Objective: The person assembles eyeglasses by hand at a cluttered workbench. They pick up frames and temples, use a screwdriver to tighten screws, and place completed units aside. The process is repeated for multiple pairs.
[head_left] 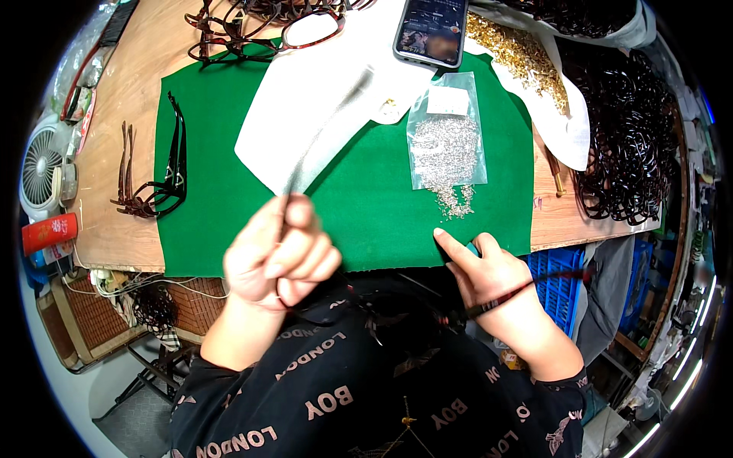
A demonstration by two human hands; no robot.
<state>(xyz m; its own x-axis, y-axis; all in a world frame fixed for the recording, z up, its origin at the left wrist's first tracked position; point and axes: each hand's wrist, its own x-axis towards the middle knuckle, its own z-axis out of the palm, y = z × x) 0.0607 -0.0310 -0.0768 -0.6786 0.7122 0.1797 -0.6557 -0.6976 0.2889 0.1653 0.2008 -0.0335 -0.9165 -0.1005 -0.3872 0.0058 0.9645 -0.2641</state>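
Black top, pinkish block lettering, winged print; black sleeves ending above bare forearms.

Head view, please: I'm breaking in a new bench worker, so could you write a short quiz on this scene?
1. What colour is the mat under the clear bag?
2. True or false: the loose silvery pieces lie nearer the right hand than the left hand.
3. Which hand grips the blurred thin strip: (a) right, (b) left?

Key: 1. green; 2. true; 3. b.
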